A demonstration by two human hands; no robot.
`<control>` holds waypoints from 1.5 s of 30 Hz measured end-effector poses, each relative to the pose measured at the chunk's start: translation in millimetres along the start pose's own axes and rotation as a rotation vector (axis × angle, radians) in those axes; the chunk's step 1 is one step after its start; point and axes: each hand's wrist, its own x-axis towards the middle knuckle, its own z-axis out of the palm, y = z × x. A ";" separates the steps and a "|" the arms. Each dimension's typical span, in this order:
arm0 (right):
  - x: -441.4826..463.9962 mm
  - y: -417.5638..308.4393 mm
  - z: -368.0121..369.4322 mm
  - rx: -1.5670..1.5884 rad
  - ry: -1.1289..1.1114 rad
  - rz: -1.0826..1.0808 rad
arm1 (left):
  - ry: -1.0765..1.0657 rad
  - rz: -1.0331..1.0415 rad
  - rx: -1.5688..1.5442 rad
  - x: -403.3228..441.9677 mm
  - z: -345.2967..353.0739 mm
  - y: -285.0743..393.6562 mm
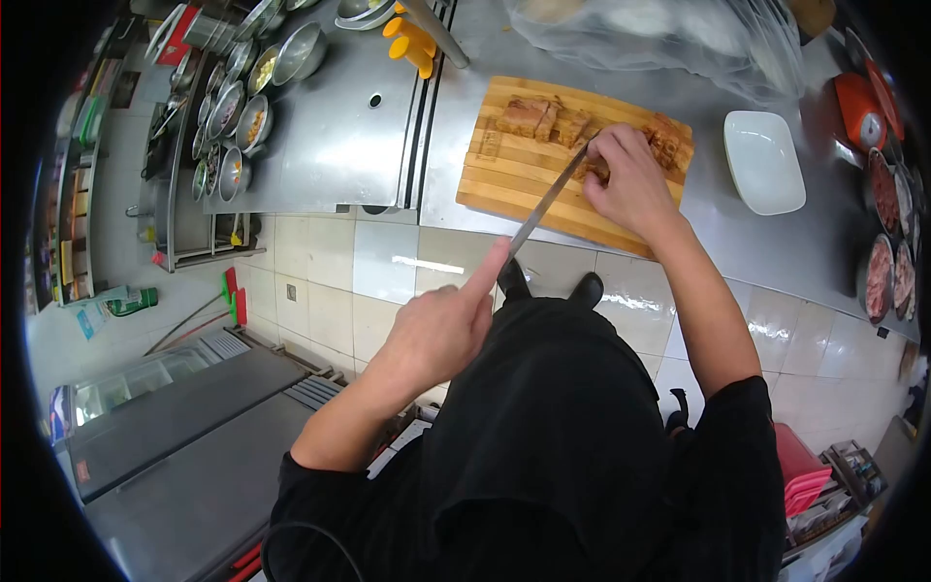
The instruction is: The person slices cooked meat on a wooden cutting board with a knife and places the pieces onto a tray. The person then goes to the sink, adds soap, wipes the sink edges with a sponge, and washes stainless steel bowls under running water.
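My left hand (441, 325) is closed around the handle of a long knife (550, 199), with the index finger stretched along it. The blade reaches up and right over a wooden cutting board (514, 189), its tip at the meat beside my right hand. My right hand (626, 175) has its fingers curled down on a piece of browned cooked meat (592, 170), partly hidden under them. More cut pieces of meat (531, 116) lie along the board's upper part, and another browned piece (664, 139) is behind my right hand.
A white rectangular dish (764, 162) stands right of the board. Beyond it are a red scale (861, 112) and bowls of raw meat (880, 276). A clear plastic bag (669, 39) lies behind the board. Several metal bowls (301, 53) and orange-capped bottles (412, 47) are on the left.
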 end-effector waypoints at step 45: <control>-65.3 -16.2 -35.8 0.008 0.103 -0.003 | 0.082 -0.478 -0.224 -30.5 -37.0 -106.5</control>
